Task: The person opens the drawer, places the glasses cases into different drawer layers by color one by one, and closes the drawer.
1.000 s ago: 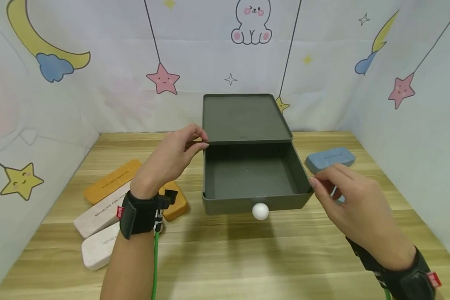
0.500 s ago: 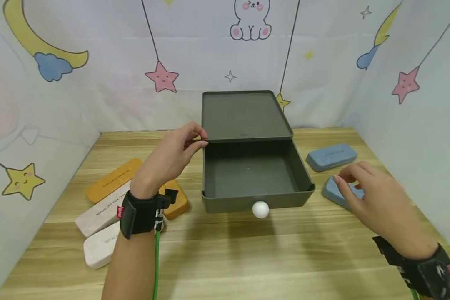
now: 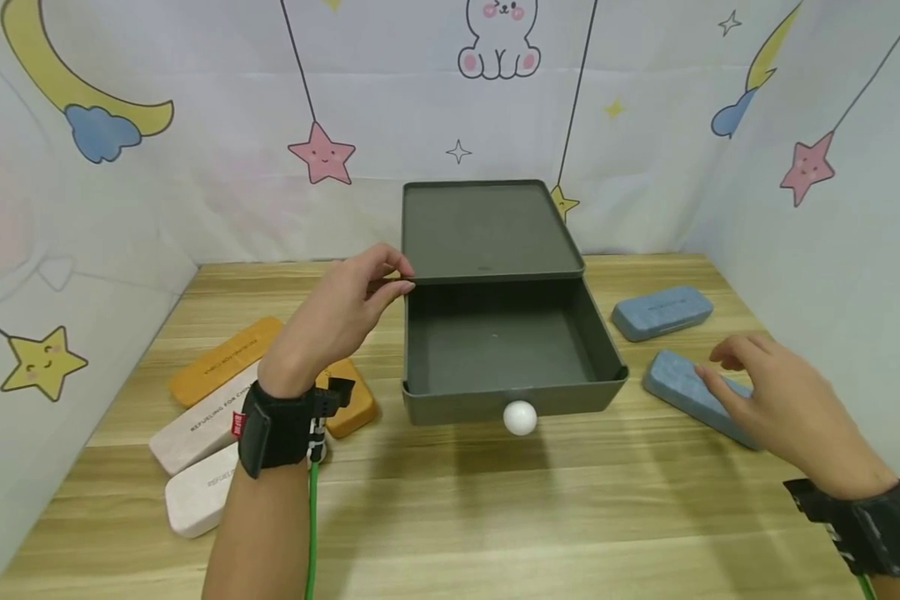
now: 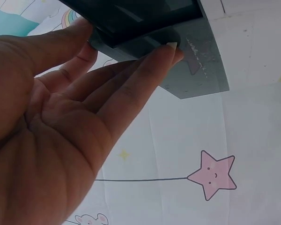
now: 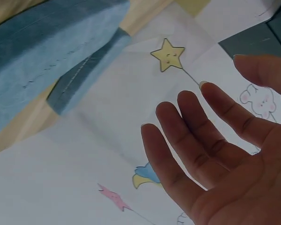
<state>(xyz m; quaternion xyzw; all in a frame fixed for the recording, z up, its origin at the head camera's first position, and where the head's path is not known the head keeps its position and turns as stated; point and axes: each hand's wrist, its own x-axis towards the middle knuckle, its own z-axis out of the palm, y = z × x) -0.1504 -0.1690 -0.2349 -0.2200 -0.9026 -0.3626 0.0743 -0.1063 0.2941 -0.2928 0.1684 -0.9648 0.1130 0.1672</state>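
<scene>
At right, two blue cases

On my feed, the head view looks forward and down across the table, upright and farthest back. My left-wrist view faces the backdrop past the left hand at close range, rolled sideways; it shares the grey box with the head view. My right-wrist view, close to the right hand, is nearly inverted and shares the blue cases.

A pink star decorates the white backdrop.
</scene>
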